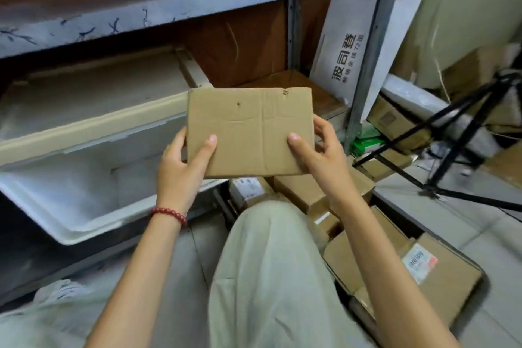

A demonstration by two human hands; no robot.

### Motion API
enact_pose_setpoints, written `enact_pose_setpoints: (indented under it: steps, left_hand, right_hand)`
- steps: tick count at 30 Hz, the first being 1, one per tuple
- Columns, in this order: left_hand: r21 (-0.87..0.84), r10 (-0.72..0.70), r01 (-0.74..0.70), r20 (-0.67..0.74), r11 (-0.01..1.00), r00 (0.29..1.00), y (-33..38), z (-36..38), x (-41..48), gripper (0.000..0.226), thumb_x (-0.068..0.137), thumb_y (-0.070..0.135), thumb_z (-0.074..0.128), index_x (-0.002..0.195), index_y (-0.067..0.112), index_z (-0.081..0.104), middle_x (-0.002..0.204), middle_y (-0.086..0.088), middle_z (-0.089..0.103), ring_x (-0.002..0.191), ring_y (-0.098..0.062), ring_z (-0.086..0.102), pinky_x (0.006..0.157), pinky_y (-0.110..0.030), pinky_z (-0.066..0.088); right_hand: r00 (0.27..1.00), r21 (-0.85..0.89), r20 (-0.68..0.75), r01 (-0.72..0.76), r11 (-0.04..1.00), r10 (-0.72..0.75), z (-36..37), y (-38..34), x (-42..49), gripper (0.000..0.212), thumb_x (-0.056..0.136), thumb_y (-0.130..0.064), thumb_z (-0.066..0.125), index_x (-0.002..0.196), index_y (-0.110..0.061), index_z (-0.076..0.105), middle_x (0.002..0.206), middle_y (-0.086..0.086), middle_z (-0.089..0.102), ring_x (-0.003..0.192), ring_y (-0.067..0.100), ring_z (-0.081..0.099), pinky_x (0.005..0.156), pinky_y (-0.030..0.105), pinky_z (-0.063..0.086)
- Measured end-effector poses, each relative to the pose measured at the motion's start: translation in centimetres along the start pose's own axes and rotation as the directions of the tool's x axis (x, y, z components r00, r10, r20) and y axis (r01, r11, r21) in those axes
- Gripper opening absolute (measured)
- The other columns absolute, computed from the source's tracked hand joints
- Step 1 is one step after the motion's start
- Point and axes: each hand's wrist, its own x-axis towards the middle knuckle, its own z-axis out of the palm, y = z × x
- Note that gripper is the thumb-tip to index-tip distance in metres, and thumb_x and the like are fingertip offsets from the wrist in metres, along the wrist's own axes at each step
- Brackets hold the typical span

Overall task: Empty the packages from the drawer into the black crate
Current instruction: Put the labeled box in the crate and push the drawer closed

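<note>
A flat brown cardboard package is held up in front of me by both hands. My left hand grips its lower left edge, thumb on the front. My right hand grips its lower right edge the same way. The white drawer stands pulled out at the left under the metal shelf; its visible inside looks bare. Below and to the right, the black crate holds several cardboard packages, partly hidden by my knee.
A grey metal shelf beam runs overhead, with an upright post at right. A white printed board leans behind the post. A black tripod stands at far right. My leg in light trousers fills the lower middle.
</note>
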Motion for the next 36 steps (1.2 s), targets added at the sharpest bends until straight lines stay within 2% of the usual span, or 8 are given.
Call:
enact_pose_setpoints:
  steps: [3, 8, 16, 20, 25, 30, 33, 36]
  left_hand:
    - [0.06, 0.052, -0.062, 0.153, 0.996, 0.987, 4.0, 6.2, 1.7, 0.056, 0.085, 0.05, 0.063, 0.135, 0.029, 0.047, 0.126, 0.004, 0.056, 0.107, -0.013, 0.055, 0.088, -0.034, 0.051]
    - [0.205, 0.014, -0.077, 0.293, 0.976, 0.956, 8.5, 15.9, -0.5, 0.088, 0.078, 0.064, 0.061, 0.148, 0.028, 0.021, 0.136, -0.005, 0.048, 0.122, -0.026, 0.049, 0.1, -0.036, 0.04]
    - [0.202, -0.177, 0.102, 0.4, 0.974, 0.899, 2.6, 21.3, -9.5, 0.104, 0.067, 0.07, 0.067, 0.146, 0.025, 0.016, 0.139, -0.01, 0.041, 0.12, -0.031, 0.048, 0.099, -0.045, 0.043]
    - [0.158, -0.199, 0.141, 0.461, 0.977, 0.865, 1.5, 21.7, -9.7, 0.107, 0.065, 0.062, 0.075, 0.146, 0.034, 0.011, 0.141, -0.01, 0.04, 0.116, -0.029, 0.05, 0.088, -0.032, 0.042]
    - [0.175, -0.356, 0.31, 0.479, 0.934, 0.803, -0.3, 21.6, -10.0, 0.092, 0.07, 0.047, 0.079, 0.137, 0.021, 0.021, 0.134, -0.01, 0.046, 0.104, -0.021, 0.048, 0.085, -0.03, 0.045]
    - [0.415, -0.381, 0.187, 0.453, 0.89, 0.806, -0.4, 21.4, -9.8, 0.074, 0.066, 0.064, 0.074, 0.113, 0.025, 0.031, 0.108, -0.003, 0.052, 0.082, -0.016, 0.052, 0.064, -0.027, 0.043]
    - [0.577, -0.363, 0.045, 0.448, 0.815, 0.817, -0.7, 21.5, -9.7, 0.075, 0.059, 0.076, 0.068, 0.107, 0.025, 0.04, 0.11, -0.002, 0.041, 0.095, -0.019, 0.047, 0.07, -0.033, 0.045]
    - [0.542, -0.287, -0.035, 0.498, 0.84, 0.819, -1.1, 22.1, -9.8, 0.075, 0.06, 0.077, 0.067, 0.108, 0.024, 0.043, 0.109, 0.002, 0.048, 0.097, -0.018, 0.048, 0.077, -0.036, 0.05]
  right_hand:
    - [0.975, -0.042, -0.207, -0.09, 0.995, 0.079, -6.1, 0.1, 0.4, 0.059, 0.088, -0.038, 0.068, 0.137, -0.03, 0.038, 0.132, -0.01, 0.049, 0.118, 0.011, 0.052, 0.097, 0.036, 0.049]
    - [0.896, -0.063, -0.414, -0.205, 0.977, 0.161, -15.0, 0.8, 0.0, 0.053, 0.092, -0.043, 0.06, 0.136, -0.023, 0.039, 0.129, -0.003, 0.053, 0.11, 0.013, 0.056, 0.083, 0.031, 0.05]
    - [0.912, -0.224, -0.318, -0.338, 0.914, 0.259, -23.1, 4.2, -2.6, 0.032, 0.088, -0.042, 0.067, 0.117, -0.029, 0.066, 0.112, -0.006, 0.066, 0.099, 0.009, 0.062, 0.076, 0.026, 0.046]
    - [0.879, -0.173, -0.333, -0.412, 0.895, 0.34, -23.5, 5.8, -2.9, 0.031, 0.09, -0.042, 0.064, 0.117, -0.027, 0.064, 0.105, -0.007, 0.063, 0.088, 0.009, 0.057, 0.069, 0.029, 0.046]
    - [0.872, -0.123, -0.267, -0.453, 0.883, 0.411, -22.4, 7.7, -3.1, 0.028, 0.091, -0.033, 0.065, 0.117, -0.025, 0.062, 0.104, -0.005, 0.063, 0.082, 0.006, 0.059, 0.068, 0.028, 0.048]
    - [0.828, -0.008, -0.338, -0.478, 0.879, 0.447, -22.3, 9.7, -3.7, 0.036, 0.083, -0.035, 0.075, 0.115, -0.021, 0.065, 0.109, -0.002, 0.066, 0.092, 0.013, 0.065, 0.072, 0.028, 0.053]
    - [0.819, -0.022, -0.309, -0.514, 0.858, 0.483, -22.4, 10.5, -4.0, 0.037, 0.079, -0.039, 0.077, 0.111, -0.023, 0.066, 0.107, -0.004, 0.065, 0.093, 0.013, 0.064, 0.073, 0.029, 0.051]
    - [0.83, -0.054, -0.288, -0.513, 0.857, 0.479, -22.3, 10.9, -4.5, 0.036, 0.081, -0.039, 0.074, 0.111, -0.022, 0.066, 0.107, -0.004, 0.065, 0.091, 0.011, 0.064, 0.071, 0.027, 0.05]
